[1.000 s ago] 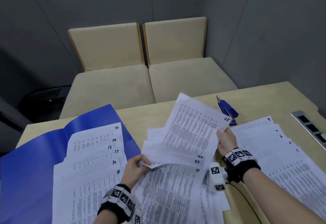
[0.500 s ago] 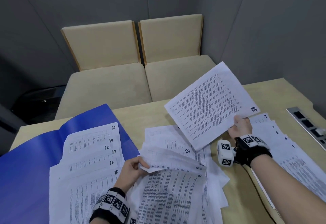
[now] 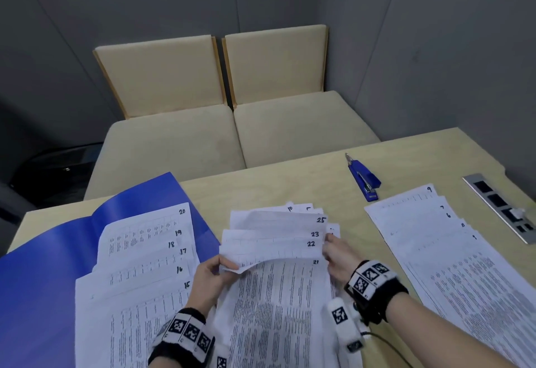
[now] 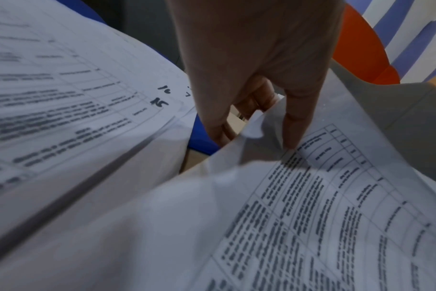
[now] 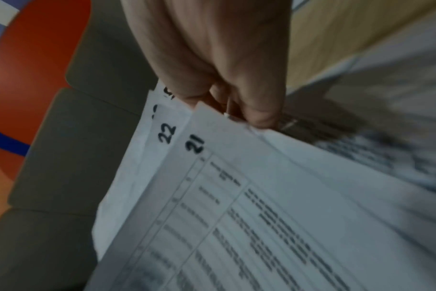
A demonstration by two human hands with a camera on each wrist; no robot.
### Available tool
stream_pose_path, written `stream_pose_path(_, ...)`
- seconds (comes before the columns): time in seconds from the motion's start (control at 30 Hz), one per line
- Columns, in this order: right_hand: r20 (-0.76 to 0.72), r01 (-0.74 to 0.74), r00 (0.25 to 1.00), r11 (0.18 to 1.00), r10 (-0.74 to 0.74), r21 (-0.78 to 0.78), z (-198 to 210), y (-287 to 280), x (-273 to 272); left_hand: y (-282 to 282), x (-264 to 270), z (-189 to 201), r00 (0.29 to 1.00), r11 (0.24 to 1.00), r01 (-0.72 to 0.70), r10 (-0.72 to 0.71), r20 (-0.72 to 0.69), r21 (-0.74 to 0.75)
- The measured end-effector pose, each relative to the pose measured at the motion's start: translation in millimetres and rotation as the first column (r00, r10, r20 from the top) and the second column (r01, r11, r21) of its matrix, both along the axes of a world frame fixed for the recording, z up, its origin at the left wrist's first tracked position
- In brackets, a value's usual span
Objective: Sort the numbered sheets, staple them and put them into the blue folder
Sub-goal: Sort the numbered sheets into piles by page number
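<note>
The blue folder [image 3: 49,266] lies open at the left, and sheets 15 to 20 [image 3: 145,254] are fanned over it. In the middle is a fan of sheets [image 3: 272,241] showing 21, 22, 23 and 25. My left hand [image 3: 216,273] pinches its left edge, lifting the upper sheets off sheet 21. My right hand [image 3: 336,253] pinches the right edge by the numbers. The left wrist view has my left hand [image 4: 259,120] with its fingers under and its thumb on the paper [image 4: 311,196]. Seen from the right wrist, my right hand [image 5: 227,104] grips the corner by sheets 21 and 22 [image 5: 236,187]. The blue stapler [image 3: 364,179] lies beyond.
A third fan of sheets [image 3: 435,240], topped by 9, 7 and 6, covers the table's right side. A socket strip [image 3: 504,208] is set in the table at the far right. Two beige chairs [image 3: 232,124] stand behind the table. A black bag [image 3: 52,170] lies on the floor at the left.
My right hand brought sheet 25 down from the air at the right and laid it behind sheet 23 in the middle fan. It now pinches the fan's right edge. My left hand kept its hold.
</note>
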State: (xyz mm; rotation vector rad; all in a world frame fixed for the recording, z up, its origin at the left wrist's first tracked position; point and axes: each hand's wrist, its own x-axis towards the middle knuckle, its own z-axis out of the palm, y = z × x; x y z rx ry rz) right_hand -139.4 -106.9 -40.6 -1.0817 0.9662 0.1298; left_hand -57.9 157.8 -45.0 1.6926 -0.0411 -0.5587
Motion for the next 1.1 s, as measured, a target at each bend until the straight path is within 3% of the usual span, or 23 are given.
stream_pose_path(0.2,-0.029,-0.139,0.989,0.987,0.142,0.082,-4.3,5.1,-8.3,3.1,-5.3,-1.1,0.999,0.998,-0.053,0.052,0.015,0.028)
stream_pose_path(0.27,-0.041,-0.081,0.996,0.997,0.081,0.009,-2.3,-4.5,-6.0,5.3,-6.7,0.0,0.999,0.999,-0.033,0.032,0.015,0.03)
stream_pose_path(0.37,-0.057,0.113,0.991,0.984,-0.121,-0.135,-8.7,-13.2,-0.6,7.1,-7.0,0.8,1.0,1.0,-0.016,0.016,0.001,0.023)
stream_pose_path(0.43,-0.134,0.009,0.99,0.961,-0.047,-0.276,-11.3,-8.6,1.5,7.7,-6.2,-0.2,1.0,0.999,-0.016,0.017,-0.004,0.029)
stream_pose_path(0.53,-0.25,-0.179,0.965,0.889,0.076,-0.421,-9.3,-0.2,5.8,8.0,-7.2,-0.2,1.0,0.999,-0.025,0.026,-0.016,0.04)
stream_pose_path(0.7,-0.415,-0.474,0.865,0.73,0.281,-0.493,-3.4,2.2,17.6,15.4,-6.8,-7.0,0.998,0.997,-0.038,0.041,-0.043,0.068)
stream_pose_path(0.87,-0.559,-0.644,0.759,0.506,0.334,-0.573,-4.8,16.7,20.7,21.8,-6.0,-14.0,0.998,0.992,-0.032,0.038,-0.052,0.123)
stream_pose_path(0.93,-0.576,-0.66,0.748,0.453,0.329,-0.599,-8.8,21.9,20.2,23.3,-6.5,-14.6,0.997,0.991,-0.039,0.046,-0.057,0.125)
stream_pose_path(1.03,-0.542,-0.637,0.769,0.468,0.338,-0.613,-14.0,23.1,21.2,25.0,-7.9,-14.1,0.997,0.991,-0.045,0.052,-0.057,0.125)
stream_pose_path(1.1,-0.486,-0.561,0.822,0.561,0.295,-0.608,-13.2,21.0,20.7,26.5,-9.2,-11.0,0.997,0.994,-0.046,0.051,-0.053,0.103)
